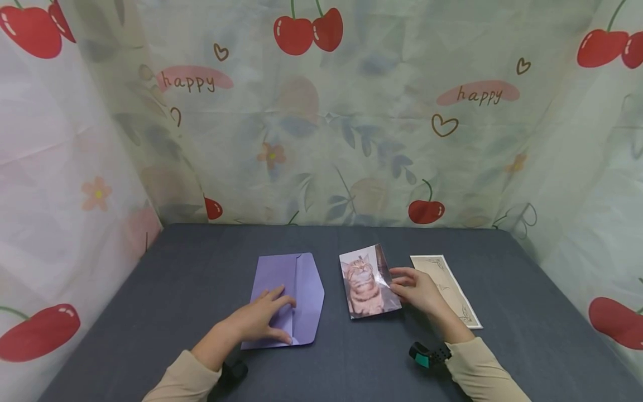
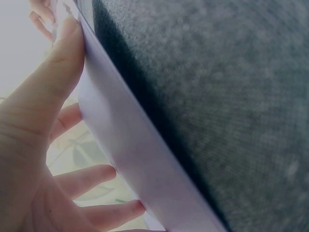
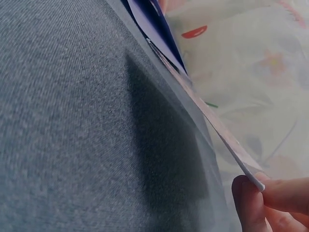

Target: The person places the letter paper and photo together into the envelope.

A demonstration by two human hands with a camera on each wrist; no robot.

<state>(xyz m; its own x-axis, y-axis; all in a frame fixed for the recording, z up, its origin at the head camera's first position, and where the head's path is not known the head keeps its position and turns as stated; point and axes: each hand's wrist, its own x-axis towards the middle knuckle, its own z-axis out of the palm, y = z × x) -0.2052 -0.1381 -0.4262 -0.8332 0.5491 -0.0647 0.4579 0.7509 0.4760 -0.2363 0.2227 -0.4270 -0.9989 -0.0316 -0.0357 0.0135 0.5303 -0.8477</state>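
Observation:
On the left half of the table lies a purple envelope with its pointed flap spread out to the right. Over it my left hand has its fingers spread, their tips and the thumb touching the paper. A glossy photo of a cat is pinched at its right edge between thumb and fingers of my right hand. In the right wrist view that edge of the photo is raised off the cloth, with a dark shadow below. The envelope appears nearly edge-on in the left wrist view.
A cream card with ornate corner patterns lies right of the photo, partly behind my right hand. Dark grey cloth covers the table. Curtains printed with cherries and flowers enclose it at the back and both sides.

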